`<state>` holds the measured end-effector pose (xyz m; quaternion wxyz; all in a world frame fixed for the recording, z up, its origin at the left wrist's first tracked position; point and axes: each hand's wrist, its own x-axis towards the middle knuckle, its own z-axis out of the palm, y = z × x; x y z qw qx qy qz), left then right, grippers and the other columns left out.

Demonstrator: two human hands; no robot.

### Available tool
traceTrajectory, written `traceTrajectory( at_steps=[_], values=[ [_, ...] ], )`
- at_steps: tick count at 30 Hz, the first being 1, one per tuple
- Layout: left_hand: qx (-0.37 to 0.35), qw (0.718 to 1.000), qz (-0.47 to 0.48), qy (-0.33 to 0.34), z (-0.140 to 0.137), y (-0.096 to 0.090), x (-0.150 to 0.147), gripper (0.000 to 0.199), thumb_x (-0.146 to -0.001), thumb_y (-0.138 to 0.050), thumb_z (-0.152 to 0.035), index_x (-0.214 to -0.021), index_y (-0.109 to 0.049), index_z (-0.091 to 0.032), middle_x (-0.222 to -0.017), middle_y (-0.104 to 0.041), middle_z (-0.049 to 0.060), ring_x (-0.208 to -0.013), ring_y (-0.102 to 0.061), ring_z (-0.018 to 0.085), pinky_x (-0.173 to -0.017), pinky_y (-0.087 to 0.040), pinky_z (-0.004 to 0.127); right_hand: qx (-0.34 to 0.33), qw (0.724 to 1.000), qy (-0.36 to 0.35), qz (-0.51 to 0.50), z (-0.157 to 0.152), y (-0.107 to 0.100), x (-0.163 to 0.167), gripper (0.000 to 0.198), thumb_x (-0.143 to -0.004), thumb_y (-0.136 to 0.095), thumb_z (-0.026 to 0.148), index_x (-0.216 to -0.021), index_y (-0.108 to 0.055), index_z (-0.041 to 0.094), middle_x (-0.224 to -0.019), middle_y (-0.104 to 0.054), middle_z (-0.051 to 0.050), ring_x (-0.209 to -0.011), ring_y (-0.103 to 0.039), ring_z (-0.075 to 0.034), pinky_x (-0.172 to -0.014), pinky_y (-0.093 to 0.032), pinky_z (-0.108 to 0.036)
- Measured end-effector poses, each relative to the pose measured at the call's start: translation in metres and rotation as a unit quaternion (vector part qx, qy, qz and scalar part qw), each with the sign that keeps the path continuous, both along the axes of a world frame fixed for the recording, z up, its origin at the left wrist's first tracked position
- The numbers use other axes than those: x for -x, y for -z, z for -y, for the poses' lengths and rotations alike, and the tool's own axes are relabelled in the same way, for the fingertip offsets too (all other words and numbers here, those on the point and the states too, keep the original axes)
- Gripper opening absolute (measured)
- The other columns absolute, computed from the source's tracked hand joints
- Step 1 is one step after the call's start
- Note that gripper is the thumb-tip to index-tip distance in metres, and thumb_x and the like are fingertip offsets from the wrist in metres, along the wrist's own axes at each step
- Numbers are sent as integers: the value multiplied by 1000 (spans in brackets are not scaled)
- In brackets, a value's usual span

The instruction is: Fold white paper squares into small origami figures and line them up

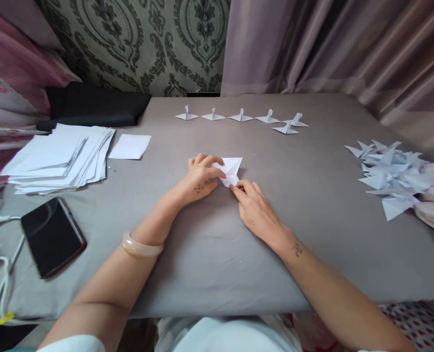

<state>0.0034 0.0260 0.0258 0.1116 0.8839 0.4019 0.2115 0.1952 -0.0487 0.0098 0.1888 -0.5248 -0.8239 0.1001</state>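
Observation:
A small piece of white folded paper (pixel 233 166) lies at the middle of the grey-covered table, with creases across it. My left hand (pixel 203 177) grips its left side, thumb and fingers bent over the edge. At the paper's lower corner, my right hand (pixel 252 204) pinches the edge between thumb and forefinger. Part of the paper is hidden under the left fingers. Beyond it, several folded paper cranes (pixel 241 116) stand in a row near the table's far side.
Left of my hands are a stack of white paper (pixel 66 156), a single square sheet (pixel 130 146), a black phone (pixel 53 238) and white cables (pixel 6 278). A black folded cloth (pixel 99 108) lies behind. To the right sits a heap of folded paper cranes (pixel 395 168).

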Motion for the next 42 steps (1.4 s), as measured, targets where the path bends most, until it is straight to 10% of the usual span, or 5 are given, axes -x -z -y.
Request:
traceTrajectory(
  at_steps=[5, 13, 42],
  values=[
    [-94, 989, 76, -87, 2, 9, -3, 46, -82, -65, -31, -123, -49, -17, -126, -46, 17, -114, -44, 28, -95, -36, 45, 10, 1000, 2, 8, -1, 1, 0, 48, -87, -33, 4, -126, -56, 18, -111, -55, -13, -99, -50, -24, -78, -50, -37],
    [4, 990, 141, -20, 8, 23, -7, 11, -90, -53, -22, -88, -62, -18, -96, -64, 6, -86, -61, 15, -78, -49, 27, 12, 1000, -4, 14, -2, -2, -1, 47, -83, -33, 1, -117, -60, 19, -106, -53, -13, -98, -49, -24, -80, -50, -37],
    [-16, 990, -80, 114, 19, 11, 4, 42, -88, -41, -11, -121, -63, -26, -111, -62, 8, -95, -52, 21, -87, -44, 35, 157, 980, 32, -119, -3, -27, -45, 35, -81, -44, 9, -96, -73, 19, -109, -63, -5, -85, -62, -13, -82, -48, -27]
  ],
)
